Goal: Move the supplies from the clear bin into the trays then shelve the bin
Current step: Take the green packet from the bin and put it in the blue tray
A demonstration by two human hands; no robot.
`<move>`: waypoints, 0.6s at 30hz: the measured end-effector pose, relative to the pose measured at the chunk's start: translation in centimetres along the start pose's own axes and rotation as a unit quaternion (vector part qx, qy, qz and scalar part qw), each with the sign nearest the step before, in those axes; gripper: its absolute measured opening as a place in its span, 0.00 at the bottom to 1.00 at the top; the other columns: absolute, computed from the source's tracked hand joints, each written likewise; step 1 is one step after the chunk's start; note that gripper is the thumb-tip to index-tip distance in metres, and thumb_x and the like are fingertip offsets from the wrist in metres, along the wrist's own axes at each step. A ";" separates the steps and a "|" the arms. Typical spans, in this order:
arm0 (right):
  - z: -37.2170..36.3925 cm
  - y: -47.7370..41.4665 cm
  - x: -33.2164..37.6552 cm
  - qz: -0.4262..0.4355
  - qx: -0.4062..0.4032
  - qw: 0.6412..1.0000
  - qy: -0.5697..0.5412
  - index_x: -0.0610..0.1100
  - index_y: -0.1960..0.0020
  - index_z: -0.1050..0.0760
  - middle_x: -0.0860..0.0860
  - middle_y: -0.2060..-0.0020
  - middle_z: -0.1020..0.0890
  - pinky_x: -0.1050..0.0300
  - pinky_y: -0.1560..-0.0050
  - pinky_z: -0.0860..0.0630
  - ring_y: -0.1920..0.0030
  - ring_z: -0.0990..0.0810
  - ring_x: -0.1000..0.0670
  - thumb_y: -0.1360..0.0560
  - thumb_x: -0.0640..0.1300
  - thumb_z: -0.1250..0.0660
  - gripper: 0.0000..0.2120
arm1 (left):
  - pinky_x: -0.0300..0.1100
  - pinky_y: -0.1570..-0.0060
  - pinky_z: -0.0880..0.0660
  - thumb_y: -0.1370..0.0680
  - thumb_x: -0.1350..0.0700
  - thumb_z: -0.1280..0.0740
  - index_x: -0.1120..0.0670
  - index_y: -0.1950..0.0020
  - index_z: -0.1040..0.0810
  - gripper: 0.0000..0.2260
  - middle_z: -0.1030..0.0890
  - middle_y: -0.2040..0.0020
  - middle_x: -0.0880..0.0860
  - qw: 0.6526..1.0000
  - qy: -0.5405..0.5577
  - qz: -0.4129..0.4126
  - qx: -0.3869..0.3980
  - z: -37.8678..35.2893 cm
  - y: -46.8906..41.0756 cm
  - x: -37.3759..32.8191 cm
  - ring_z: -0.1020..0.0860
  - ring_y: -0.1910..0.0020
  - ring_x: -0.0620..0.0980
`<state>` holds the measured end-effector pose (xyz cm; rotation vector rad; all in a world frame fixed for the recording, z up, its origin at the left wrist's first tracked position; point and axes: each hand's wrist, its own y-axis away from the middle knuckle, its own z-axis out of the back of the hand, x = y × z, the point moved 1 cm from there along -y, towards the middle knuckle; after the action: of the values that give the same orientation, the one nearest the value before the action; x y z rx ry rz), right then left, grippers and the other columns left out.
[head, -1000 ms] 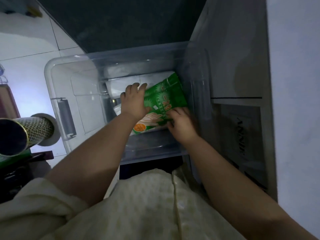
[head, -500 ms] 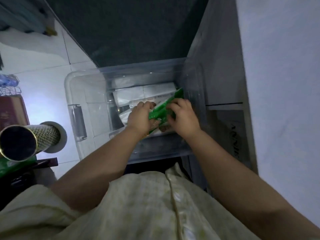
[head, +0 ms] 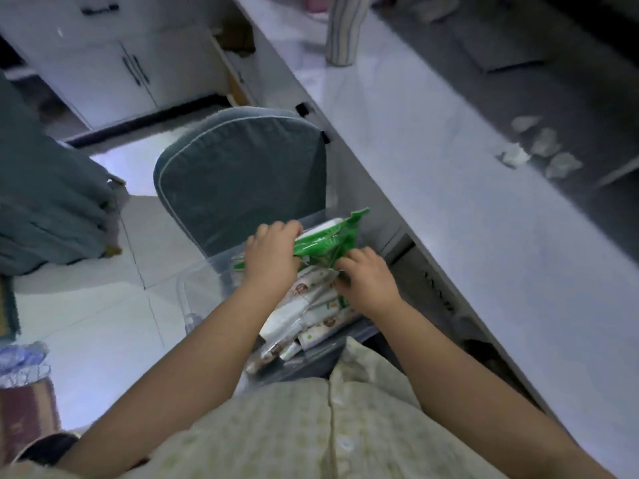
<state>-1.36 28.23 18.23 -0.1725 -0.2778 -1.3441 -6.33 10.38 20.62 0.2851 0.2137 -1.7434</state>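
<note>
Above the clear plastic bin (head: 193, 299), left hand (head: 273, 257) and right hand (head: 366, 281) pinch a soft, crinkly, probably light green plastic packet (head: 328, 238) by its edges.

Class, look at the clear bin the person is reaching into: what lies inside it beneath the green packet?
Under the green packet, held by the left hand and right hand, the clear bin holds stacked white packets. The hands and forearms cover part of the pile, and the bin's bottom is hidden.

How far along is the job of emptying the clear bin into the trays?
Early. Nothing looks finished: no trays are in view. In hand: the left hand and right hand grip a green packet above the clear bin. Left: many white packets are in the bin, which is not yet shelved.
</note>
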 end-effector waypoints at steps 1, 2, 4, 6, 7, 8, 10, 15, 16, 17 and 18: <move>0.3 1.3 0.3 -0.025 -0.007 1.000 0.011 0.44 0.50 0.21 0.46 0.53 0.21 0.46 0.53 0.28 0.50 0.27 0.41 0.29 0.44 0.33 0.09 | 0.46 0.56 0.36 0.31 0.57 0.27 0.46 0.45 0.27 0.18 0.23 0.48 0.50 1.000 0.003 -0.028 0.011 0.3 0.1 -0.4 0.28 0.49 0.55; 0.7 2.7 0.5 -0.050 -0.017 0.998 0.017 0.46 0.48 0.21 0.47 0.52 0.21 0.46 0.52 0.28 0.49 0.27 0.42 0.28 0.44 0.34 0.10 | 0.46 0.56 0.36 0.31 0.57 0.27 0.46 0.45 0.27 0.18 0.23 0.48 0.50 0.998 0.006 -0.059 0.021 0.6 0.4 -0.9 0.28 0.48 0.55; 1.8 5.9 1.0 -0.096 -0.050 0.994 0.023 0.46 0.47 0.21 0.47 0.52 0.21 0.45 0.51 0.28 0.49 0.27 0.41 0.29 0.44 0.33 0.11 | 0.46 0.56 0.38 0.31 0.57 0.28 0.47 0.44 0.26 0.17 0.22 0.48 0.50 0.991 0.013 -0.131 0.020 1.2 1.1 -2.1 0.28 0.49 0.55; 3.1 9.3 1.6 -0.143 -0.082 0.985 0.045 0.44 0.49 0.20 0.45 0.54 0.20 0.46 0.54 0.27 0.50 0.25 0.40 0.31 0.43 0.31 0.11 | 0.45 0.57 0.39 0.32 0.57 0.27 0.47 0.45 0.24 0.17 0.21 0.50 0.49 0.979 0.029 -0.200 -0.004 2.1 2.1 -4.0 0.28 0.50 0.55; 3.8 11.1 1.8 -0.166 -0.098 0.980 0.055 0.43 0.50 0.20 0.45 0.55 0.20 0.47 0.58 0.26 0.52 0.24 0.39 0.33 0.42 0.29 0.12 | 0.45 0.57 0.39 0.33 0.57 0.27 0.47 0.46 0.24 0.17 0.20 0.50 0.49 0.973 0.040 -0.227 -0.020 2.7 2.6 -5.1 0.27 0.51 0.55; 4.7 12.9 1.9 -0.189 -0.112 0.973 0.063 0.42 0.52 0.20 0.44 0.57 0.20 0.47 0.61 0.26 0.54 0.23 0.38 0.36 0.41 0.27 0.12 | 0.46 0.57 0.37 0.34 0.57 0.26 0.48 0.46 0.23 0.18 0.20 0.50 0.49 0.966 0.050 -0.252 -0.036 3.4 3.0 -6.5 0.27 0.51 0.55; 6.6 16.7 2.1 -0.234 -0.126 0.960 0.084 0.40 0.53 0.21 0.42 0.57 0.20 0.47 0.63 0.26 0.55 0.23 0.37 0.38 0.40 0.27 0.14 | 0.47 0.56 0.34 0.35 0.58 0.26 0.48 0.46 0.22 0.18 0.19 0.50 0.50 0.948 0.071 -0.303 -0.059 5.2 4.0 -10.0 0.26 0.51 0.57; 11.6 27.2 1.5 -0.313 -0.162 0.929 0.118 0.40 0.49 0.20 0.42 0.54 0.20 0.46 0.57 0.27 0.52 0.25 0.38 0.34 0.40 0.29 0.14 | 0.48 0.58 0.31 0.34 0.56 0.27 0.51 0.46 0.22 0.17 0.18 0.53 0.52 0.881 0.108 -0.457 -0.051 8.7 9.1 -20.8 0.25 0.54 0.59; 12.4 29.6 1.5 -0.326 -0.171 0.922 0.119 0.41 0.48 0.20 0.42 0.54 0.20 0.47 0.57 0.27 0.52 0.25 0.38 0.34 0.40 0.29 0.14 | 0.49 0.57 0.30 0.34 0.56 0.28 0.52 0.45 0.22 0.17 0.18 0.53 0.53 0.867 0.116 -0.482 -0.039 8.9 10.8 -22.9 0.25 0.53 0.59; 13.2 32.1 1.4 -0.341 -0.177 0.915 0.125 0.42 0.47 0.20 0.43 0.54 0.20 0.47 0.56 0.28 0.51 0.25 0.39 0.34 0.42 0.29 0.15 | 0.50 0.56 0.29 0.33 0.57 0.29 0.53 0.44 0.22 0.17 0.18 0.52 0.53 0.855 0.122 -0.504 -0.028 8.9 12.6 -25.0 0.26 0.53 0.59; 13.8 34.7 1.5 -0.356 -0.181 0.907 0.134 0.43 0.46 0.21 0.44 0.52 0.20 0.48 0.55 0.29 0.50 0.26 0.39 0.33 0.43 0.29 0.16 | 0.50 0.55 0.29 0.33 0.58 0.30 0.53 0.43 0.22 0.18 0.18 0.51 0.53 0.844 0.122 -0.522 -0.021 8.8 14.6 -27.0 0.26 0.52 0.59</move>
<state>31.40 38.36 33.11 -0.2027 0.1722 -2.1218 12.16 30.26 37.54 0.3968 0.6898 -2.7795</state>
